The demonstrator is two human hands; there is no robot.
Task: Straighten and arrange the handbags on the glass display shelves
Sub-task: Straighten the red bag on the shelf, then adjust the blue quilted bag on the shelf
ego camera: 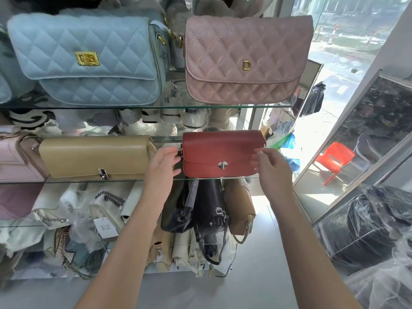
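A red handbag (pixel 220 152) with a silver turn clasp stands upright at the right end of the middle glass shelf (pixel 89 180). My left hand (pixel 163 167) reaches its left side with relaxed fingers, touching or nearly touching the bag's edge. My right hand (pixel 270 170) hovers at the bag's right front, fingers loosely curled, holding nothing that I can see. Left of it stands a beige handbag (pixel 95 156), then a pale pink bag (pixel 15 161). On the upper shelf (pixel 174 106) sit a quilted light blue bag (pixel 89 59) and a quilted dusty pink bag (pixel 245 59).
Below the middle shelf, black bags (pixel 207 210), a tan bag (pixel 240 208) and several wrapped bags with chains crowd the lower shelves. Plastic-wrapped dark goods (pixel 365 226) lie on the floor at right. A glass wall and a red chair (pixel 334 159) stand beyond.
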